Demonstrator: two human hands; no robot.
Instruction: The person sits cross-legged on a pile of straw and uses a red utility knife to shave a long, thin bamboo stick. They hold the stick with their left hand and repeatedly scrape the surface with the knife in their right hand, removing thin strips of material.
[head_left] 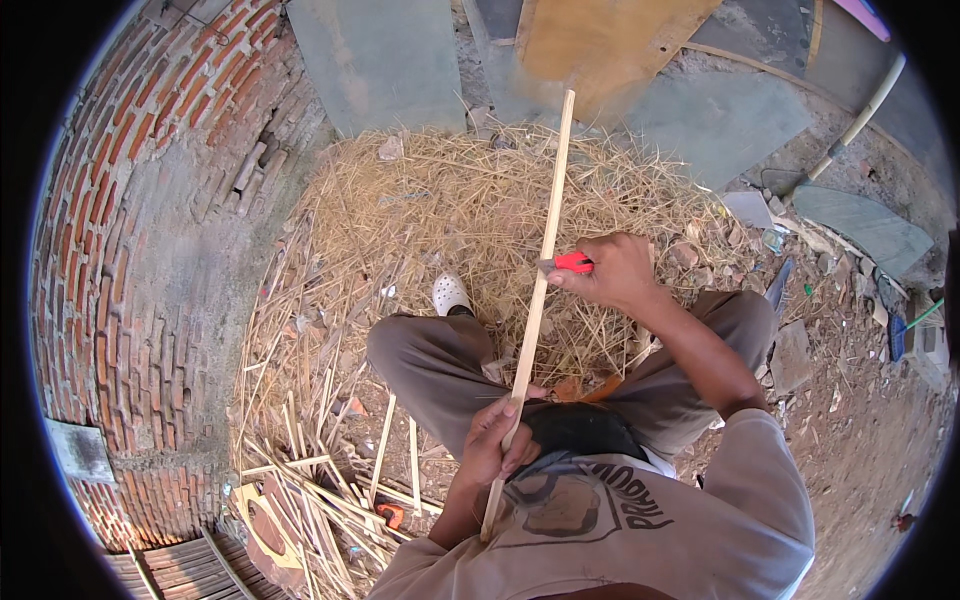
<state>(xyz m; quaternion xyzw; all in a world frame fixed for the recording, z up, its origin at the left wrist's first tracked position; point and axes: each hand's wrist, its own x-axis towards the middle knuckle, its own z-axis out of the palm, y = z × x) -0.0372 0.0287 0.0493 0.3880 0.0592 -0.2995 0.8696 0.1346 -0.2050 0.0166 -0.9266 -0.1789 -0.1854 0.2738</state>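
Note:
A long, pale wooden strip (pixel 533 320) slants up and away from my body, its near end at my shirt. My left hand (pixel 498 440) is wrapped round its lower part, close to my waist. Farther along, my right hand (pixel 612 272) grips a red-handled utility knife (pixel 573 262). The knife's short blade lies against the strip's edge; whether it cuts in cannot be told. My right thumb rests near the strip just below the blade.
Dry straw-like shavings (pixel 450 200) cover the ground ahead. Many thin strips (pixel 340 510) lie at lower left, beside an orange tool (pixel 390 514). A brick wall (pixel 150 250) rises at left. Grey boards (pixel 380 70) and a tan board (pixel 600 50) stand at the back. A long-handled tool (pixel 850 125) leans at right.

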